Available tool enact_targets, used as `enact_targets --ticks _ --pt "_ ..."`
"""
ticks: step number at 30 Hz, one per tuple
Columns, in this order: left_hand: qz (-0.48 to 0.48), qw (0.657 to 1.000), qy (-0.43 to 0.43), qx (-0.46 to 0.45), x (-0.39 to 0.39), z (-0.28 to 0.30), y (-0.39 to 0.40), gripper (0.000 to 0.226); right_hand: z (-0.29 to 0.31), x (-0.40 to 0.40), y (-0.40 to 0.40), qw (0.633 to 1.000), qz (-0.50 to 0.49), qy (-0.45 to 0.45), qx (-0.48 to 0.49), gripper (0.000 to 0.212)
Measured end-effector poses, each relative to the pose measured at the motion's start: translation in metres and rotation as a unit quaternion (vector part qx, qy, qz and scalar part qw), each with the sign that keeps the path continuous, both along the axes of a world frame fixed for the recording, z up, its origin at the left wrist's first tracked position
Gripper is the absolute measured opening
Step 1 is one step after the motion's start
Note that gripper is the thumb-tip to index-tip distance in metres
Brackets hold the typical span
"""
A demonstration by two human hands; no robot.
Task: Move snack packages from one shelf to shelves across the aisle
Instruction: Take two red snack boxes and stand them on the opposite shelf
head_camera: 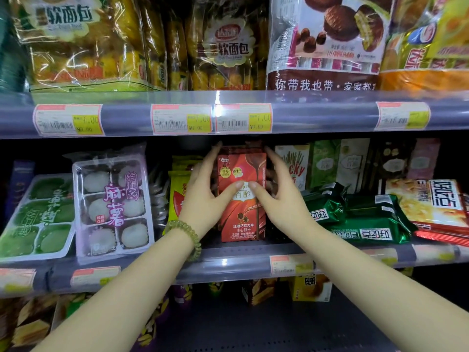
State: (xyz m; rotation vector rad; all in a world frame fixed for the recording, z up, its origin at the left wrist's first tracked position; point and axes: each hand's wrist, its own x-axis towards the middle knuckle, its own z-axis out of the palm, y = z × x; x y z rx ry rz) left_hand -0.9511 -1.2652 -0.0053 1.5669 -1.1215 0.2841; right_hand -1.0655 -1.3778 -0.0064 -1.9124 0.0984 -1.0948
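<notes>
A red biscuit-stick box stands upright in the middle of the middle shelf. My left hand, with a bead bracelet on the wrist, wraps the box's left side. My right hand wraps its right side. Both thumbs press on the box's front and the fingers reach behind it. More boxes of the same kind seem to stand behind it, mostly hidden.
Left of the box stand a yellow-red packet and mochi trays. To its right are a Pocky box, green wafer packs and a red-yellow pack. Bread bags fill the upper shelf. Small boxes sit on the lower shelf.
</notes>
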Motion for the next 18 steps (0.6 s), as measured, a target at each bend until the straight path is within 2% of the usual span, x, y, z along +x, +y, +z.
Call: enact_targets --ticks 2,5,8,10,13,18 --pt "-0.007 0.999 -0.024 0.032 0.000 0.000 0.004 0.086 0.002 -0.005 0.000 0.998 -0.032 0.021 -0.049 0.065" --pt "-0.060 0.995 -0.021 0.081 0.003 0.002 0.011 0.097 0.011 -0.017 -0.002 0.981 -0.076 0.113 -0.136 0.079" --pt "-0.059 0.992 -0.035 0.108 0.006 0.010 0.009 0.103 0.030 -0.020 -0.004 0.964 -0.075 0.202 -0.158 0.091" --pt "-0.036 0.991 -0.053 0.119 0.007 0.014 0.001 0.103 0.040 -0.015 -0.006 0.950 -0.101 0.238 -0.173 0.092" --pt "-0.017 0.990 -0.046 0.131 0.011 0.016 -0.012 0.106 0.050 -0.007 -0.010 0.931 -0.124 0.279 -0.201 0.090" --pt "0.010 0.992 -0.032 0.121 0.022 0.021 -0.025 0.104 0.064 0.006 -0.028 0.923 -0.121 0.296 -0.216 0.094"
